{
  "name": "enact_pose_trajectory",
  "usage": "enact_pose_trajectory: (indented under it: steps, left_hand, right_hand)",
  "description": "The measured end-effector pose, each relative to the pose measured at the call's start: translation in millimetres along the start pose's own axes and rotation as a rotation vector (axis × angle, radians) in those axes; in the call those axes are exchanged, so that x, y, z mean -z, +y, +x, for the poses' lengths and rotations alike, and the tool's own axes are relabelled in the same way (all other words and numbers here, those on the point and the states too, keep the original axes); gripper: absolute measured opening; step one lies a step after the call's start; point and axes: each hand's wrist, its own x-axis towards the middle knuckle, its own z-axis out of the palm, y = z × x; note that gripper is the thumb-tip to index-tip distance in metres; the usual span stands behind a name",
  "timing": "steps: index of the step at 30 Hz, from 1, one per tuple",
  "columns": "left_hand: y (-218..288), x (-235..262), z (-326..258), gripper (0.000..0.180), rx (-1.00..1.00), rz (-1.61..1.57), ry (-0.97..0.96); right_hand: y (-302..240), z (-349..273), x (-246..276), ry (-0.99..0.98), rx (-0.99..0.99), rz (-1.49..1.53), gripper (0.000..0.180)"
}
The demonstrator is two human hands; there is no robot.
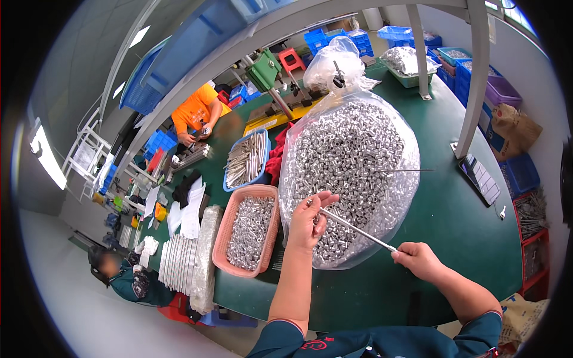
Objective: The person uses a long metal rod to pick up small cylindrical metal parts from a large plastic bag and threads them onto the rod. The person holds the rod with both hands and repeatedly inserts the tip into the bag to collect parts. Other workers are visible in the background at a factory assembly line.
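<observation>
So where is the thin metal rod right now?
In the head view, the thin metal rod lies slanted between the left hand and right hand, above the clear bag of small metal sleeves, right of the pink tray.

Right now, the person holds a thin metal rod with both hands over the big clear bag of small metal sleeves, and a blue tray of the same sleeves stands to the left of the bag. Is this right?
Not quite: the tray left of the bag is pink, not blue, as the head view shows. The rest holds: the left hand and the right hand hold the thin metal rod over the clear bag of small metal sleeves.
</observation>
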Motion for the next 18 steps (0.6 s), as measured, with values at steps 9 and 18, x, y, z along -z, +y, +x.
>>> enact_pose_trajectory:
  steps: [9,18]
  left_hand:
    - [-0.8,15.6,5.3,0.041,0.059,-0.351,-0.214]
    - [-2.4,12.0,6.4,0.032,0.037,-0.142,-0.077]
  right_hand:
    - [5.0,3.0,-2.5,0.0,0.015,0.075,0.031]
    - [-8.5,-4.2,6.2,0.153,0.098,-0.23,0.029]
